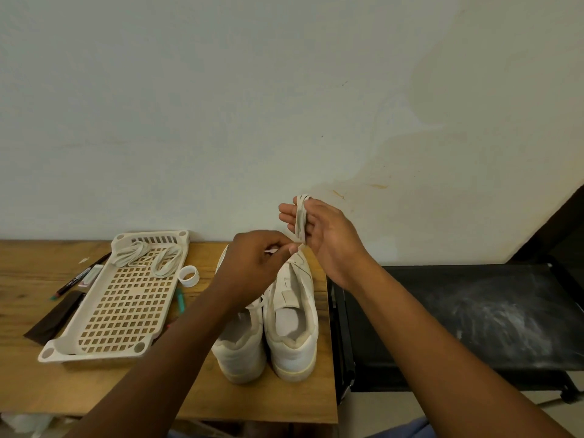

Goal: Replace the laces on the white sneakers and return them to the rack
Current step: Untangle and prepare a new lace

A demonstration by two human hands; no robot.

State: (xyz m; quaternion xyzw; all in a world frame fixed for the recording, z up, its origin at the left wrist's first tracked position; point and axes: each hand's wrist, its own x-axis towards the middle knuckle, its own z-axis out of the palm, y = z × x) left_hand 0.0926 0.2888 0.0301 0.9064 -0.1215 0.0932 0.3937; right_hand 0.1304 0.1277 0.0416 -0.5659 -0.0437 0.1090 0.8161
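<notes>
- Lace, flat and off-white (301,221), is looped several turns around the straight fingers of the right hand (319,235), which is raised above the shoes with its palm turned left.
- The left hand (259,263) pinches the loose end of that lace just below the right hand's fingers.
- Two white low-top sneakers (294,314) stand side by side on the wooden table (28,374), heels toward the person, directly beneath both hands.
- A cream perforated plastic tray (120,305) lies to their left, holding two more off-white laces (148,257).
- A white tape ring (188,275) sits between tray and sneakers.
- A black rack shelf (474,311) stands right of the table.
</notes>
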